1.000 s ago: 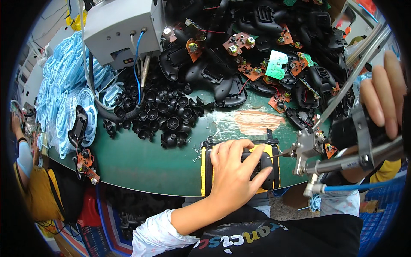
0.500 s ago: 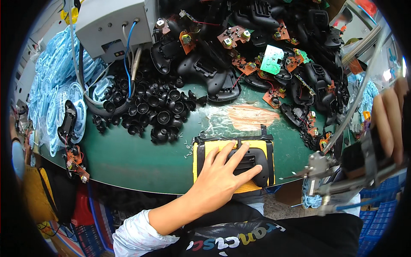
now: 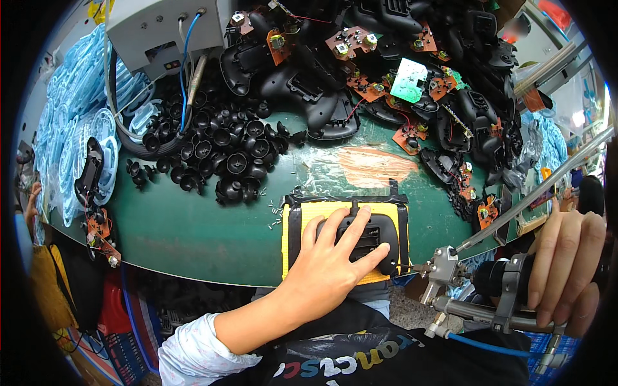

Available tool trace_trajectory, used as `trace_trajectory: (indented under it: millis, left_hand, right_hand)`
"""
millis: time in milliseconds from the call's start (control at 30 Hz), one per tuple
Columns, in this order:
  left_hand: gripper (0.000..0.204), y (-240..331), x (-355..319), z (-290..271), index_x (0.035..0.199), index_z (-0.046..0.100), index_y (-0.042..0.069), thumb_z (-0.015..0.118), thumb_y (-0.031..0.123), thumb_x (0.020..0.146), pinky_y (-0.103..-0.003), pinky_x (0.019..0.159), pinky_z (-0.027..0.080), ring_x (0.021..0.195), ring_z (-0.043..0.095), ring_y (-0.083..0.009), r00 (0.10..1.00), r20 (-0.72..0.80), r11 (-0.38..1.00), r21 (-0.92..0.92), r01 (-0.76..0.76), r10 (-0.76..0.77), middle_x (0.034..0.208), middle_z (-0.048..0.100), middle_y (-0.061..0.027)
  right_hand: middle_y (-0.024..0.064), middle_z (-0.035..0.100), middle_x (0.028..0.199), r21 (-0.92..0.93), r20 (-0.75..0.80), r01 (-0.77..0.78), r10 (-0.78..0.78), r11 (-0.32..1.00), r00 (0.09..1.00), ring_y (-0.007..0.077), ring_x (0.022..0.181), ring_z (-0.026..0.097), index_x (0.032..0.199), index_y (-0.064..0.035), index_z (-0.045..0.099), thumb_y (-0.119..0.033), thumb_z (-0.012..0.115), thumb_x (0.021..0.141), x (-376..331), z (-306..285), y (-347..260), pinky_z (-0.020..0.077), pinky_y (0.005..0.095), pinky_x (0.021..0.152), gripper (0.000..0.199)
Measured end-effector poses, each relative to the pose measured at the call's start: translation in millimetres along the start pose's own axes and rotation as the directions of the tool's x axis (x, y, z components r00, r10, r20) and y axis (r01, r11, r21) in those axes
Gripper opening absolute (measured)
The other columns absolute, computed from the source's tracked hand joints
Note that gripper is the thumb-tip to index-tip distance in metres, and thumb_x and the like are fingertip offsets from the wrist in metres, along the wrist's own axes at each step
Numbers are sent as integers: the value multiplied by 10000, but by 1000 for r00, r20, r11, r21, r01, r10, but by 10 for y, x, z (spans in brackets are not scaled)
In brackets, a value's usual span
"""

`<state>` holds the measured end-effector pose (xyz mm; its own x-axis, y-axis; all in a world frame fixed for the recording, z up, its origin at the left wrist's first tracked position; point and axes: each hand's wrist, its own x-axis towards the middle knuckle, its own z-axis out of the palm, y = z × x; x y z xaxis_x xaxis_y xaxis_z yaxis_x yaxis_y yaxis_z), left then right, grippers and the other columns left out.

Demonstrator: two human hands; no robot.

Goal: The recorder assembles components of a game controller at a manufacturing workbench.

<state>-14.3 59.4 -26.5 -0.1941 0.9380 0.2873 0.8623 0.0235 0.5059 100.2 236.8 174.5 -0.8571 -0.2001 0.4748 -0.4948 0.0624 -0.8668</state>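
Observation:
A black game controller (image 3: 387, 226) lies back side up on a yellow pad (image 3: 404, 212) with black edging at the table's front edge. My left hand (image 3: 325, 260) holds it down, fingers spread over its back and thumb on its right part. In my right hand (image 3: 566, 264), at the right edge, is a powered screwdriver (image 3: 473, 309) with a metal feed head and a blue air hose. Its thin tip points left and reaches the controller's lower right grip; whether it sits in a screw hole is too small to tell. My right fingers wrap the tool's body, partly hidden.
Black thumbstick caps (image 3: 225, 151) lie heaped left of centre, behind small loose screws (image 3: 275, 215). A grey machine (image 3: 167, 35) stands behind them, beside light-blue plastic parts (image 3: 71, 122). Black controller shells and orange circuit boards (image 3: 351, 42) pile up at the back right.
My right hand has brought the screwdriver down and left, so its tip now reaches the controller. My left hand stays on the controller. The whole view has shifted slightly.

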Motion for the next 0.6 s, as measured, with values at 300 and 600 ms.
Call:
trace_trajectory:
  millis: [300,600]
  left_hand:
    - [649,8,1,-13,1263,631,245,657,-6,665,-550,976,358,1275,403,-420,1000,8,1000,-15,10,-10,1482,372,-215]
    - [613,-8,-3,-10,1255,643,247,634,-17,702,-581,1024,321,1306,381,-448,999,4,997,-66,45,-45,1494,326,-250]
  right_hand:
    - [17,661,611,-103,-224,-16,-7,995,975,70,578,655,792,-39,592,-97,666,880,-287,-10,234,592,167,639,129]
    - [65,691,693,-73,-283,50,-68,996,957,125,643,699,936,48,661,-86,695,883,-283,-8,267,607,195,699,148]
